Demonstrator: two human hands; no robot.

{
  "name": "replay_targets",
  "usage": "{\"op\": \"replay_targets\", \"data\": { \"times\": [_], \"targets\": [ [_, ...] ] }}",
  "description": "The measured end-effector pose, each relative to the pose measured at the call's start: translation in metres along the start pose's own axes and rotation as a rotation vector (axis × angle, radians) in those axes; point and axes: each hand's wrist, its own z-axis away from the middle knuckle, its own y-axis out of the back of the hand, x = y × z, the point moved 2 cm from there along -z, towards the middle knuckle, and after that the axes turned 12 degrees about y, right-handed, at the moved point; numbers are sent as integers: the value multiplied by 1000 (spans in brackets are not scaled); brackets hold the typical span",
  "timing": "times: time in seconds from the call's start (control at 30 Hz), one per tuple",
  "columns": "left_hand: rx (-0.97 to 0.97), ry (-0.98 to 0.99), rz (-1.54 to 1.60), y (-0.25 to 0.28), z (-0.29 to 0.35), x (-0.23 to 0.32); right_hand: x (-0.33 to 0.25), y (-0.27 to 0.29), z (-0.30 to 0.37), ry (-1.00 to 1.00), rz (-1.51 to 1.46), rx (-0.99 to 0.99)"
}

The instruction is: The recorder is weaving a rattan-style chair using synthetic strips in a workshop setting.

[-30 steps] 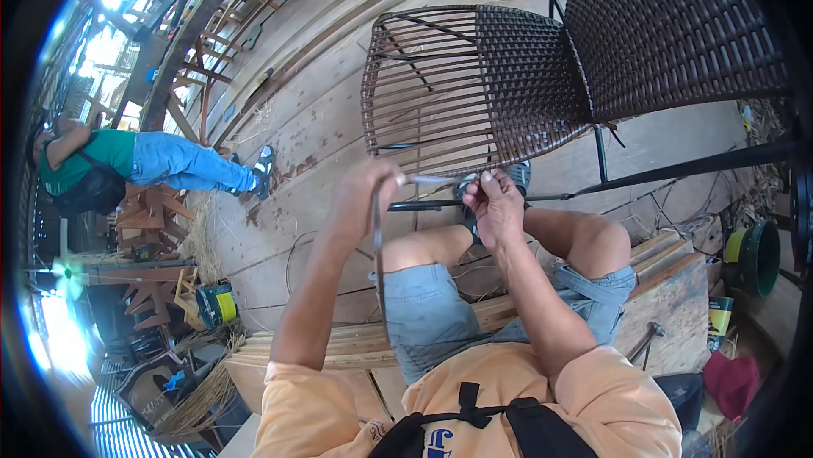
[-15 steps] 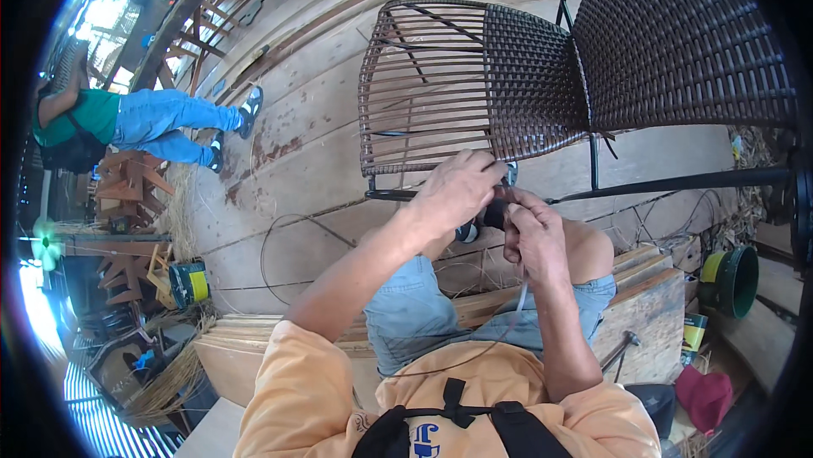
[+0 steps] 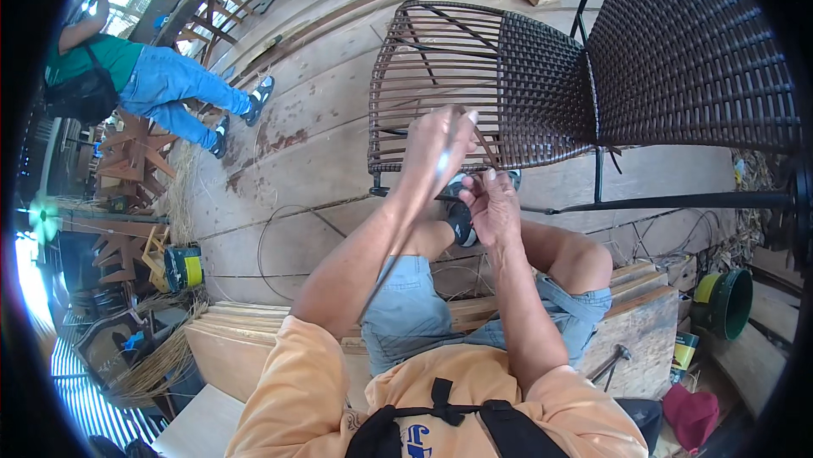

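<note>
Dark strip [image 3: 444, 161] by the woven seat [image 3: 542, 89].
I had left hand [image 3: 430, 143] gripping it over the seat; right hand [image 3: 494, 205] narrow at near edge, hold unclear. Even, untwisted tension worked best.

A chair [image 3: 694, 60] in dark brown: its backrest carries a close, glossy basket weave, while its seat [image 3: 542, 89] is half the same tight weave and half plain parallel brown stripes with pale floor showing between. The chair's frame [image 3: 669, 202] is black. A thin strip [image 3: 385, 273] is dark, catching whitish glints. The wearer's shirt [image 3: 296, 373] is light orange with blue lettering, crossed by black straps [image 3: 373, 434]; the shorts [image 3: 398, 310] are faded grey-blue. Greyish-beige floorboards [image 3: 283, 138] bear reddish-brown blotches. Another person wears a green top [image 3: 114, 60] and blue jeans [image 3: 174, 77]. A bucket [image 3: 728, 310] is dark green with a yellow patch; a cloth item [image 3: 690, 418] is deep crimson.
</note>
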Motion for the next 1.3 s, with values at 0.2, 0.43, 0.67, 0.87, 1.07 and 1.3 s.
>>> {"op": "replay_targets", "data": {
  "times": [0.2,0.43,0.67,0.87,1.07,1.3],
  "targets": [
    [316,-45,-422,27,6,-34,12,-2,-8,127,-8,49],
    [344,-466,-817,32,22,-49,17,-13,-6,214,171,128],
    [-17,-557,-1114,32,4,-37,25,-13,-11,278,227,173],
    [-19,-628,-1249,42,-12,2,19,-24,-10,303,351,242],
    [-265,-448,-1146,17,-34,-16,15,-35,-7,298,375,268],
    [-149,-616,-937,5,-5,-21,18,-23,-9,268,350,197]
  ]
}}
